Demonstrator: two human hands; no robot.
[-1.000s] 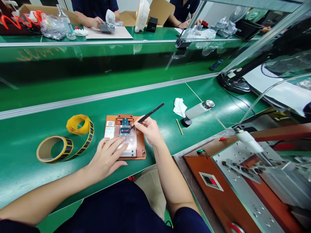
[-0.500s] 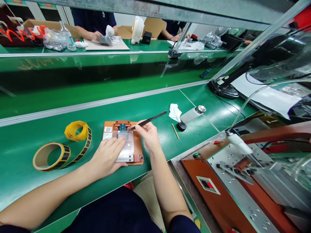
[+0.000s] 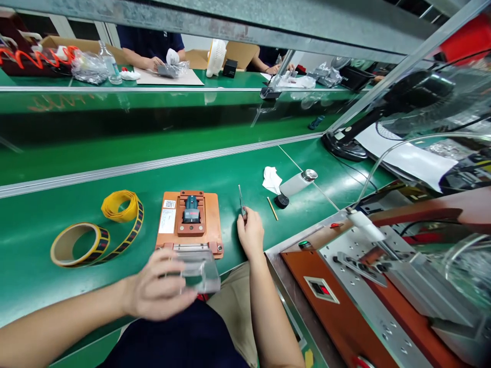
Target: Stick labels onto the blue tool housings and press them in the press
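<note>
My left hand (image 3: 163, 286), smeared by motion, is at the left edge of a clear hinged cover (image 3: 205, 271), with the fingers over it and the thumb below. The cover is swung toward me from the front of an orange-brown fixture (image 3: 213, 212). In the fixture's raised nest sits a small dark teal part (image 3: 192, 210) with a grey label area. My right hand (image 3: 251, 232) is closed around dark tweezers (image 3: 241, 199), held upright to the right of the fixture, tips away from me.
Left of the fixture lies a label roll (image 3: 57, 245) with a yellow strip coil (image 3: 115, 207). To the right are white tissue (image 3: 271, 180), a thin brass-coloured rod (image 3: 272, 208) and a bottle (image 3: 299, 184). A machine (image 3: 345, 286) stands at right. Co-workers sit across the bench.
The clear cover has swung off the teal part toward me, with my left hand moving down. My right hand has drawn the tweezers away from the fixture to the right and turned them upright.
</note>
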